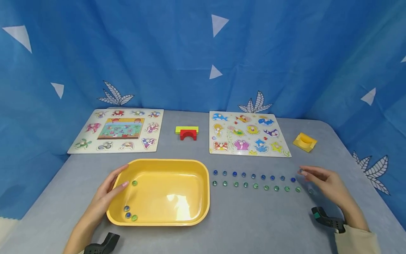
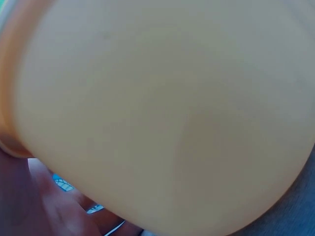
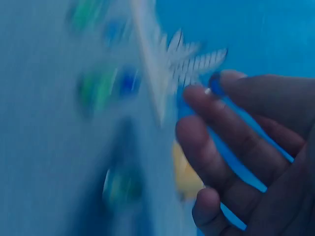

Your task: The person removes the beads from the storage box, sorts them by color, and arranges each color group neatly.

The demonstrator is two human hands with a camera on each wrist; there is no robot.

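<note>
My right hand [image 1: 326, 185] pinches a blue marble [image 3: 215, 84] between thumb and fingertip, just above the table at the right end of two marble rows. In the farther row the marbles are blue, such as the end one [image 1: 293, 180]; in the nearer row they are green, and the last green marble [image 1: 311, 191] lies below my right hand. My left hand [image 1: 106, 192] grips the left side of a yellow tray [image 1: 158, 192], thumb over the rim. Inside the tray lie two green marbles [image 1: 134, 218] and two blue marbles [image 1: 128, 215]. The tray's outer wall [image 2: 162, 98] fills most of the left wrist view.
Two wooden peg puzzles stand at the back, one on the left [image 1: 85, 141] and one on the right [image 1: 250, 141]. Between them are a red arch block [image 1: 188, 133] and a yellow-green block [image 1: 179, 129]. A yellow block [image 1: 305, 142] sits at the right. Behind hangs a blue curtain [image 1: 177, 53].
</note>
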